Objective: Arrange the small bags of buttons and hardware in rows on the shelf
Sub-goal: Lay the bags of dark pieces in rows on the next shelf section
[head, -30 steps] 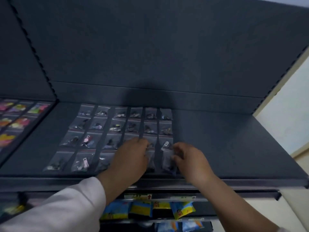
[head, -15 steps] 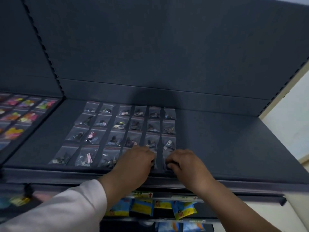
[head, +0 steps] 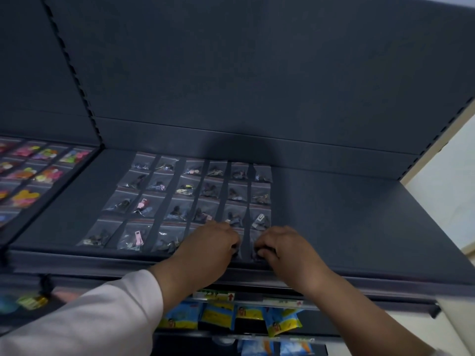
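Some two dozen small bags (head: 203, 199) of dark hardware lie flat in a grid on the dark shelf (head: 334, 227), six columns across and four rows deep, with narrow strips of bare shelf between the columns. Both hands reach over the shelf's front edge to the nearest row. The right hand (head: 285, 250) has its fingers curled down, its grip narrow, with fingertips and thumb pinching the near edge of the front right bag (head: 258, 236), which lies at the end of the rightmost column close to the shelf's lip. The left hand (head: 208, 247), in a pale sleeve (head: 102, 317), lies just beside it over the front bags of the fourth and fifth columns, fingers curled; whether its grip holds a bag I cannot tell. To the left, a neighbouring shelf (head: 15, 232) carries bags of bright pieces (head: 25, 173). Below, blue and yellow packets (head: 221, 317) hang in a row.
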The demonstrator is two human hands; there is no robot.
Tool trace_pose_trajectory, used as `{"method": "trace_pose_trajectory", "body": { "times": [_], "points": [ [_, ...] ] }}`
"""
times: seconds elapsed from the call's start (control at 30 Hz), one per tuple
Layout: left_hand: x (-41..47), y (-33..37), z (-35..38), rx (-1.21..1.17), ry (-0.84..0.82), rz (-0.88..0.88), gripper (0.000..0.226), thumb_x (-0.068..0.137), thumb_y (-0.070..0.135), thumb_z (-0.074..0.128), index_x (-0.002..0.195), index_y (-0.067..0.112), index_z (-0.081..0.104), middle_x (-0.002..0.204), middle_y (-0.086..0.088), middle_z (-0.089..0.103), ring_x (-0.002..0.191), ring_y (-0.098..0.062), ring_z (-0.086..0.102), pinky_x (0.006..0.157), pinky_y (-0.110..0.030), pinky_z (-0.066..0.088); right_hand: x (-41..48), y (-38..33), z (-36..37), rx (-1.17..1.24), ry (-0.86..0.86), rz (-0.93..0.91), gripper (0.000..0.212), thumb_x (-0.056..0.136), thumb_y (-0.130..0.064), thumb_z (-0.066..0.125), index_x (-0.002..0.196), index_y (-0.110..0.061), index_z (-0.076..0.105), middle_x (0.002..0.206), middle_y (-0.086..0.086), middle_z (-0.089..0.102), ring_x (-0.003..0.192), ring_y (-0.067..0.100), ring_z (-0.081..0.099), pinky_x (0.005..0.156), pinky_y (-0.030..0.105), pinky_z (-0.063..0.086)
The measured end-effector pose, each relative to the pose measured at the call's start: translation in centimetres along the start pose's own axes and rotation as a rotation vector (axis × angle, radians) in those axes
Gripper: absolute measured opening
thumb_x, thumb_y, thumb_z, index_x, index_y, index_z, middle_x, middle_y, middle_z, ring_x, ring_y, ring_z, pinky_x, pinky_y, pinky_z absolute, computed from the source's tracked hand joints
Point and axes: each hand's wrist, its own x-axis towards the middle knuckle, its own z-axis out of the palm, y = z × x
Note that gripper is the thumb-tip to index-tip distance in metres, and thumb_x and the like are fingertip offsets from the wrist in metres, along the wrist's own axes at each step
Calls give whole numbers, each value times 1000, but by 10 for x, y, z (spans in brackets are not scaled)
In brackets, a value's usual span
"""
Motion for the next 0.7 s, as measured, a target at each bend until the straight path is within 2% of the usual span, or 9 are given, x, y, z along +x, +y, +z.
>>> {"method": "trace_pose_trajectory", "body": {
  "times": [0.2,0.37,0.47,0.6,0.7],
  "points": [
    [-4,3,-5,-24,58,-15,20,93,17,46,102,16,63,100,-1,57,95,-18,50,81,-33,43,2,-2,-2,14,27,5,19,94,-21,51,101,-17,68,103,0,63,100,18,49,86,23,39],
    [-8,0,-12,-29,84,-66,32,95,20,45,125,19,58,119,-1,57,112,-18,48,94,-30,42,8,-2,-4,3,54,-9,21,94,-20,50,107,-16,66,105,-1,62,100,17,48,77,15,31],
    [-11,-2,-20,-22,77,-102,35,97,22,44,131,22,52,126,2,52,117,-15,44,98,-24,37,17,2,-9,-8,108,6,19,94,-19,51,104,-15,67,104,0,63,99,18,50,76,17,32],
    [-7,-4,-33,33,129,-95,30,95,19,43,121,20,58,115,0,56,108,-16,48,93,-26,40,44,20,-20,-14,167,85,21,94,-13,49,106,-10,66,109,4,61,103,22,53,81,18,34],
    [14,-6,-41,67,203,-44,25,92,12,45,111,13,62,106,-3,59,101,-19,52,88,-29,42,67,36,-28,-62,188,101,23,92,-9,49,107,-7,66,112,10,62,103,28,55,84,25,40]
  ]
}}
